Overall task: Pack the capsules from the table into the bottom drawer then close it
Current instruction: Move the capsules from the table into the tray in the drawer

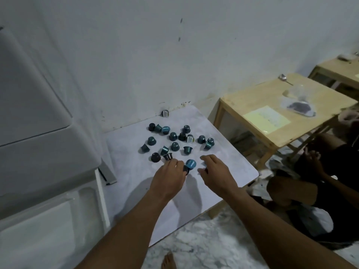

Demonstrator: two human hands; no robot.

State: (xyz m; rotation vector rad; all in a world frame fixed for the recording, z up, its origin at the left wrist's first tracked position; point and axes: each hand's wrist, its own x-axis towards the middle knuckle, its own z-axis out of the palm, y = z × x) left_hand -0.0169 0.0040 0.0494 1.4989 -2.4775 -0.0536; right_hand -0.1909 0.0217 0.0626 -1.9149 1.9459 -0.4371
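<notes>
Several dark teal and black capsules (174,146) lie scattered on a low white table (136,179). One more capsule (165,113) lies apart at the wall. My left hand (169,176) reaches over the table's near part and its fingers curl round a dark capsule (186,169), beside a capsule with a blue lid (191,164). My right hand (214,171) hovers just to the right, its thumb and fingers closing on a small dark capsule (206,169) that is mostly hidden. At the lower left the bottom drawer (48,220) of a white cabinet stands pulled out.
The white drawer cabinet (35,133) fills the left side. A wooden table (272,113) with a paper sheet, a plastic bag and a spoon stands at the right. Another person (314,171) sits on the floor at the right. A marble floor (204,239) lies below.
</notes>
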